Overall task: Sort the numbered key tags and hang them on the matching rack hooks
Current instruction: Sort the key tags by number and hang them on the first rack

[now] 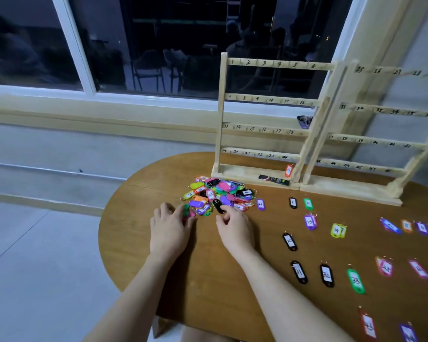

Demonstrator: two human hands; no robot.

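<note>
Both hands rest at the near edge of a heap of coloured plastic key tags [218, 195] on the round brown wooden counter [208, 280]. The left hand [169, 230] lies flat, fingers loosely spread, fingertips touching a green tag [185, 210] at the heap's edge. The right hand [235, 230] has its fingers curled toward a black tag [218, 206]; whether it actually pinches that tag cannot be told. To the right of the right hand, sorted tags lie singly in rows, among them a black tag marked 1 [292, 202]. Beyond the hands stand two pale wooden racks with numbered rails [265, 129], their hooks bare.
</note>
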